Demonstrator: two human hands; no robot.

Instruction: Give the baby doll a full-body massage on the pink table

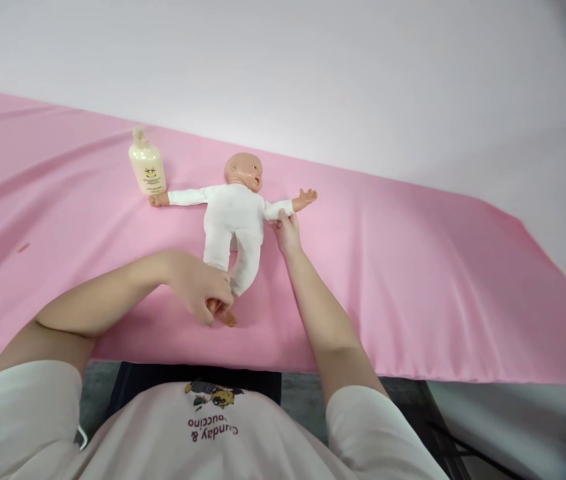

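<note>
A baby doll (233, 210) with a white cloth body lies on its back on the pink cloth, head away from me and arms spread wide. My left hand (203, 287) is closed around the doll's lower leg and foot at the near end. With thumb and fingers, my right hand (287, 230) pinches the white sleeve of the doll's arm on the right. The doll's bare hand sticks out beyond that grip. Beside the doll's other hand stands a cream-coloured pump bottle (147, 163) with a printed label.
Pink cloth (413, 280) covers the table, with folds running across it. A small brownish strip (23, 247) lies on the far left. Behind the table rises a white wall (337, 80). The table's near edge runs just in front of my body.
</note>
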